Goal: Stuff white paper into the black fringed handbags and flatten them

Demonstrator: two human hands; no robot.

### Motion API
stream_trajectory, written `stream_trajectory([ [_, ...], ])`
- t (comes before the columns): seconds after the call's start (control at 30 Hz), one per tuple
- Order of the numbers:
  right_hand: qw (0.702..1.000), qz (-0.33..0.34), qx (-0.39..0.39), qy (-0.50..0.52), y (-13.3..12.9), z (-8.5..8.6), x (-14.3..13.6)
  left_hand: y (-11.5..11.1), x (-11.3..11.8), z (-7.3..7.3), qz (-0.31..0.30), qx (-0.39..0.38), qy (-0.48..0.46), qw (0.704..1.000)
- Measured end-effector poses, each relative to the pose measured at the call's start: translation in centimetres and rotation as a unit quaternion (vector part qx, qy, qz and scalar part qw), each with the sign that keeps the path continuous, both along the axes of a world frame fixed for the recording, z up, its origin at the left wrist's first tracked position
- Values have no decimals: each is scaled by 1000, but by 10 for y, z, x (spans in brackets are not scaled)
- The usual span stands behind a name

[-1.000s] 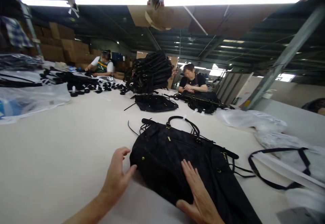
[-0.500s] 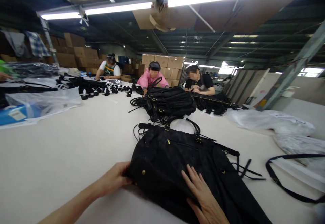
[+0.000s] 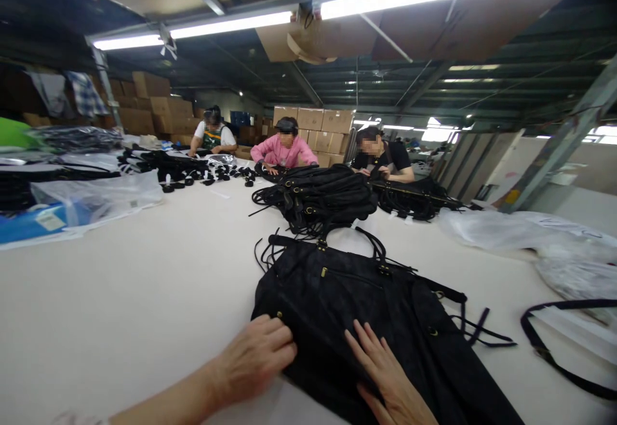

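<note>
A large black bag (image 3: 332,303) lies flat on the white table, its handles pointing away from me and a small gold zipper pull near its top. My left hand (image 3: 263,351) is at the bag's lower left edge, fingers curled together against the black fabric beside a gold stud; whatever is between the fingertips is hidden. My right hand (image 3: 385,370) rests on the bag's front with its fingers spread, holding nothing. Thin black straps trail from the bag's right side.
Beyond the bag sits a pile of black bags (image 3: 328,197). Three people work across the table (image 3: 159,283). Clear plastic (image 3: 530,232) and a loose black strap (image 3: 554,361) lie right; a blue package (image 3: 33,222) lies left.
My left hand has moved right along the bag's edge and its fingers have curled in. My right hand stays on the bag. The view has shifted slightly.
</note>
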State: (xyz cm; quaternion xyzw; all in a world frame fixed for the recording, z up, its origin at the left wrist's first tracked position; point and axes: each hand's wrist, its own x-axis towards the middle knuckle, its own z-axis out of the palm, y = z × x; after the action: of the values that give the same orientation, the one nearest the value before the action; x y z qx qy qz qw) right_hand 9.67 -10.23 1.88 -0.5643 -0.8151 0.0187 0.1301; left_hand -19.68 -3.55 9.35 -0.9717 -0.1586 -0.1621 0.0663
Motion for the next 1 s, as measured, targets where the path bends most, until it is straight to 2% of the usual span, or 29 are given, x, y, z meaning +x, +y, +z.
stream_trajectory([
  [0.1, 998, 10, 35, -46, 3, -8, -1, 24, -1, -19, 73, -94, 19, 993],
  [0.17, 993, 25, 89, -71, 5, -13, 1, 30, -9, -28, 96, -152, 6, 984],
  [0.23, 979, 60, 163, -102, 9, -18, 4, 30, -18, -35, 104, -199, -35, 974],
  [0.33, 944, 114, 268, -153, 14, -25, 10, 28, -28, -42, 82, -261, -124, 954],
  [0.43, 931, 131, 298, -163, 17, -28, 12, 27, -31, -48, 73, -256, -163, 950],
  [0.57, 954, 133, 239, -123, 16, -29, 8, 23, -34, -51, 112, -168, -155, 967],
  [0.63, 961, 133, 216, -110, 17, -29, 6, 20, -36, -45, 123, -117, -138, 976],
  [0.73, 966, 138, 199, -86, 17, -26, 5, 13, -32, -17, 128, -31, -117, 984],
  [0.8, 972, 137, 175, -78, 14, -20, 3, 6, -21, 7, 103, 33, -112, 988],
  [0.87, 979, 126, 139, -76, 9, -11, 0, 1, -3, 28, 40, 88, -91, 991],
  [0.93, 987, 106, 107, -63, 3, -3, -3, 0, 17, 36, -16, 112, -52, 992],
  [1.0, 992, 85, 84, -44, -2, 4, -6, 4, 31, 29, -28, 113, -29, 993],
])
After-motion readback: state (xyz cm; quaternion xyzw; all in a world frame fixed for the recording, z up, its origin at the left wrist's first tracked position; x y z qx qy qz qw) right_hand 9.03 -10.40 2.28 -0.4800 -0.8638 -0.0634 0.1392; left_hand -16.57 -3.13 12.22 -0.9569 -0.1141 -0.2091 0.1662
